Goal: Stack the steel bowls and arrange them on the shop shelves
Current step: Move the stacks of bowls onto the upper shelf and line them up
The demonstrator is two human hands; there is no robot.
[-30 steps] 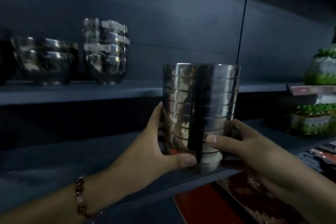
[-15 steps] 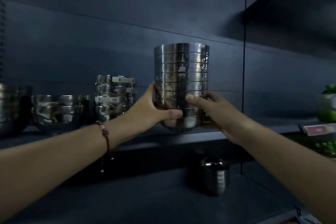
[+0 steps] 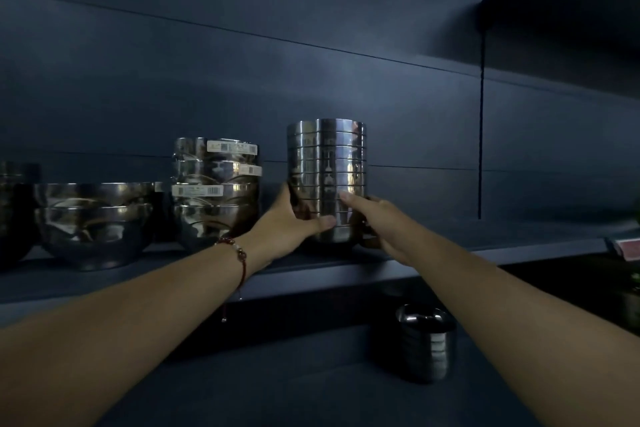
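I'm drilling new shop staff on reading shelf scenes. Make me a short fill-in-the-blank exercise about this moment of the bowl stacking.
1. Both hands, the left hand and the right hand, hold the tall stack of steel bowls near its ____.
2. The bracelet is on the ____ wrist.
3. The labelled bowl stack stands to the ____ of the tall stack.
4. A small steel container stands on the shelf ____ the bowls.

Missing words: bottom; left; left; below
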